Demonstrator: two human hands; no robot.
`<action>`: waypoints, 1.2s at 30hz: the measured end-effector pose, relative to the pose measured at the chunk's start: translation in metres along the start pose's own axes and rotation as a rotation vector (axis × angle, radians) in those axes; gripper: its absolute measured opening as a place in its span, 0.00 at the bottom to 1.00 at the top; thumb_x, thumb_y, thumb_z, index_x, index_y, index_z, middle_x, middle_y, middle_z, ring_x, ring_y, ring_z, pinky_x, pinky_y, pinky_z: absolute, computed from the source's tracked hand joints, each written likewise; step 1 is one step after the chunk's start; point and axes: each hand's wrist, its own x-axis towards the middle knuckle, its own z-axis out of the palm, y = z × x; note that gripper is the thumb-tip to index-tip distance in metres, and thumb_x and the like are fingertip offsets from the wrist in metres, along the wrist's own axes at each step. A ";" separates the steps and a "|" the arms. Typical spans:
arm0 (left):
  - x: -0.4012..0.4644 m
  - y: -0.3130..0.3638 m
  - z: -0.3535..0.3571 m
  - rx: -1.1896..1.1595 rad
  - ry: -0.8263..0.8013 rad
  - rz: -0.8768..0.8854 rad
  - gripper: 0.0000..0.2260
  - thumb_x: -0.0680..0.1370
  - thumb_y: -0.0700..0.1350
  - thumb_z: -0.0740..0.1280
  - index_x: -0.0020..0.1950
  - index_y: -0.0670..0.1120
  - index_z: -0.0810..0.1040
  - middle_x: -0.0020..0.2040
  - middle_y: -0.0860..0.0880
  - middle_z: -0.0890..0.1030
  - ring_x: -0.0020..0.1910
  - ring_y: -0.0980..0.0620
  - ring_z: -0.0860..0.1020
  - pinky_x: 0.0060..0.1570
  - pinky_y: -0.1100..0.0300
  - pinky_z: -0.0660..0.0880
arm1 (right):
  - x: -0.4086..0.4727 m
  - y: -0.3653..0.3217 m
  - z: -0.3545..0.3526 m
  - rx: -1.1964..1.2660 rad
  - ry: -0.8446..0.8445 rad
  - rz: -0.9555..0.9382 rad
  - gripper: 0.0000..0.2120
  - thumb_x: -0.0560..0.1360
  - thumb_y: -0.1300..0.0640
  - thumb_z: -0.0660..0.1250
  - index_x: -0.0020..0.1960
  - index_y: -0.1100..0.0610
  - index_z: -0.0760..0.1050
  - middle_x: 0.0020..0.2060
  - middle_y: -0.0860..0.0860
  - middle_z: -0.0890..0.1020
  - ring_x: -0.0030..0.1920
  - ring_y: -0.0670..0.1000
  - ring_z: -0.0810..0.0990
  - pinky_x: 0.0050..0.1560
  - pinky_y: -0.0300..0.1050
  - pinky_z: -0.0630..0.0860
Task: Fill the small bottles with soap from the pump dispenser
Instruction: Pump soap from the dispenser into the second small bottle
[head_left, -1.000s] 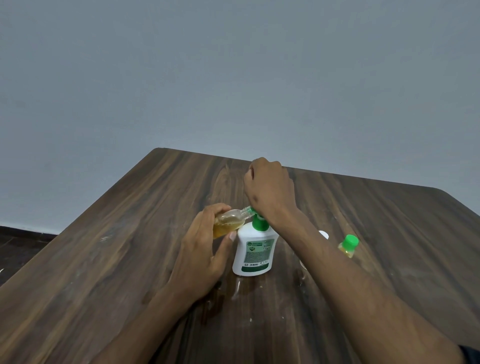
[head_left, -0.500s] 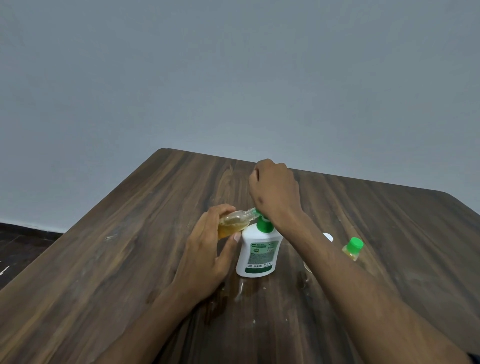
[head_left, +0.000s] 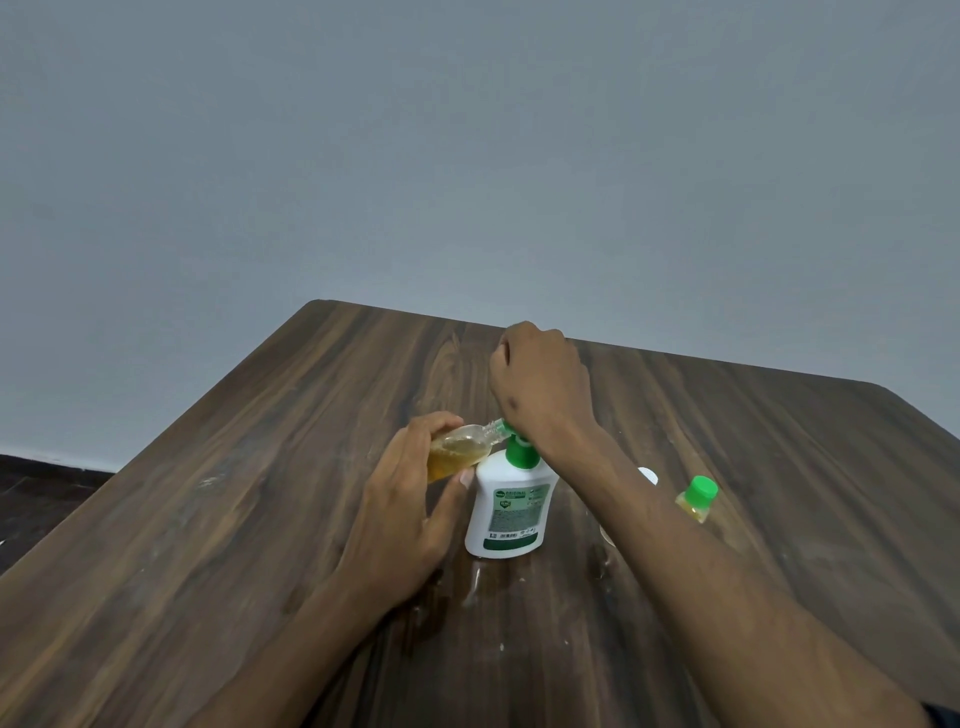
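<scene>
A white pump dispenser (head_left: 510, 512) with a green pump stands upright in the middle of the wooden table (head_left: 218, 519). My right hand (head_left: 540, 387) sits on top of the pump head, fingers curled over it and hiding most of it. My left hand (head_left: 410, 506) grips a small clear bottle (head_left: 460, 449) tilted on its side, its open neck against the pump's spout. Amber soap fills part of that bottle. A second small bottle (head_left: 695, 500) with a green cap and amber soap stands to the right of my right forearm.
A small white round thing (head_left: 648, 475) peeks out behind my right forearm. Wet smears (head_left: 475, 584) lie on the wood in front of the dispenser. The table's far edge meets a grey wall; dark floor (head_left: 31, 499) shows at the left.
Both hands, the dispenser and the bottle keep the same arrangement. The pump head looks slightly higher than a second ago. The camera view has shifted a little.
</scene>
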 end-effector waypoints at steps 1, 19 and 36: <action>0.000 0.000 0.000 0.002 0.000 0.002 0.16 0.82 0.46 0.68 0.69 0.48 0.73 0.60 0.55 0.79 0.59 0.57 0.79 0.57 0.66 0.75 | 0.000 0.000 0.000 0.002 -0.006 -0.001 0.13 0.81 0.56 0.57 0.42 0.57 0.75 0.34 0.51 0.78 0.34 0.54 0.78 0.33 0.46 0.70; -0.001 0.000 0.000 0.019 -0.012 -0.010 0.17 0.83 0.47 0.67 0.70 0.49 0.72 0.61 0.57 0.77 0.60 0.61 0.77 0.59 0.69 0.73 | 0.001 -0.001 -0.003 -0.012 -0.002 0.002 0.12 0.82 0.57 0.57 0.43 0.57 0.73 0.34 0.50 0.75 0.33 0.50 0.74 0.30 0.44 0.63; 0.000 0.000 0.000 0.016 0.000 -0.004 0.16 0.83 0.47 0.68 0.70 0.48 0.73 0.61 0.57 0.78 0.61 0.59 0.78 0.58 0.67 0.74 | 0.001 0.000 0.000 -0.007 0.003 0.007 0.12 0.82 0.56 0.57 0.44 0.57 0.75 0.36 0.51 0.77 0.34 0.51 0.75 0.32 0.45 0.67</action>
